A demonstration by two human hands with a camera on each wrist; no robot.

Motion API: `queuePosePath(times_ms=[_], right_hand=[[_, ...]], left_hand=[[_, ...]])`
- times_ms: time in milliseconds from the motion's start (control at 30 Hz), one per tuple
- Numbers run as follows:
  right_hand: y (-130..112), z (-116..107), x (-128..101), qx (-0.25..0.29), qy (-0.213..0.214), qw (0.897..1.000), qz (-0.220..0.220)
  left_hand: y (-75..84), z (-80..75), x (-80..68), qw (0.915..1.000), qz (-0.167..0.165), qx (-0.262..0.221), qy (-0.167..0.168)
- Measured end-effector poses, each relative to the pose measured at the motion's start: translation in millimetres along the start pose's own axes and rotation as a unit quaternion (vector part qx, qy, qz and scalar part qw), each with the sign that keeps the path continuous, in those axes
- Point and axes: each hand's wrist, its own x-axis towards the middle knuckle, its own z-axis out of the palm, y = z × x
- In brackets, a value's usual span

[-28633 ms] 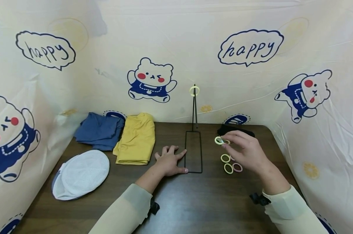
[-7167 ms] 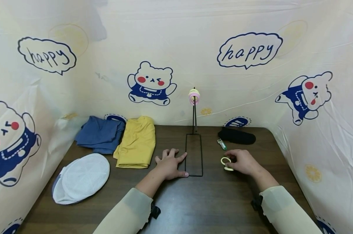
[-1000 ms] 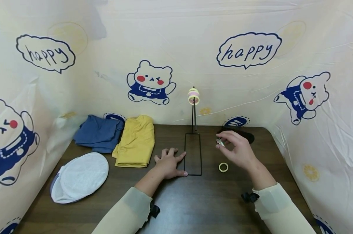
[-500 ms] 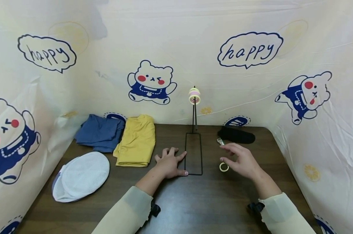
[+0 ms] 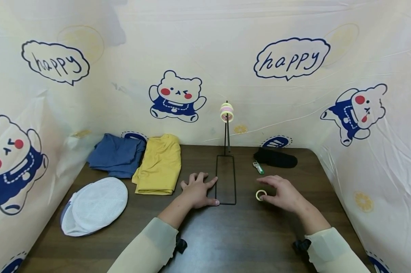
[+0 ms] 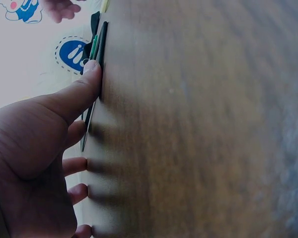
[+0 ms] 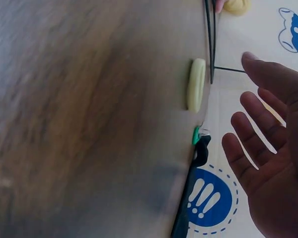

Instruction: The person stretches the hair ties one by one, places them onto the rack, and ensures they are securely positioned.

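My left hand (image 5: 197,191) rests on the table with fingers spread. Its thumb and index fingertip press the rectangular base of a black wire stand (image 5: 235,182). Yellow and pink rings (image 5: 227,112) hang together near the stand's top. A single pale yellow ring (image 5: 257,195) lies on the table to the right of the stand. Over it hovers my right hand (image 5: 283,193), fingers parted and thumb low beside the ring. In the right wrist view the ring (image 7: 196,85) stands apart from the fingers (image 7: 248,124). Just beyond lies a small green-and-silver object (image 5: 258,167).
A black cloth-like item (image 5: 276,158) lies at the back right. On the left are a folded blue garment (image 5: 116,155), a folded yellow garment (image 5: 157,167) and a white cap (image 5: 94,206). A printed sheet (image 5: 205,49) rises behind the table.
Over the longer span, rings from the table came onto the stand. In the last second my right hand let go of the small green-and-silver object and moved back toward the ring. My left hand stayed.
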Motion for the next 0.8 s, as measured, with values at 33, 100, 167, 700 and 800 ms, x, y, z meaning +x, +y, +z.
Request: queuePosePath(times_ms=[33,100,167,700,800], right_hand=[[2,0,0,0.001,-0.008,1.0,0.003],[4,1,-1,0.004,-0.022,1.0,0.011],[6,3,-1,0.004,-0.033,0.999,0.014],[15,7,2,-0.032,-0.088,0.994,0.055],[15,6,3,-0.034,-0.088,0.994,0.05]], left_hand=[[-0.1,0.3,0.4,1.0,0.0,-0.001,0.0],[-0.2,0.9,0.7,1.0,-0.002,-0.006,-0.006],[-0.3,1.8,1.0,0.9999,-0.003,-0.008,-0.008],[-0.1,1.3,1.5,0.9999,-0.002,-0.004,-0.01],[-0.2,0.5,1.0,1.0,-0.002,-0.001,-0.009]])
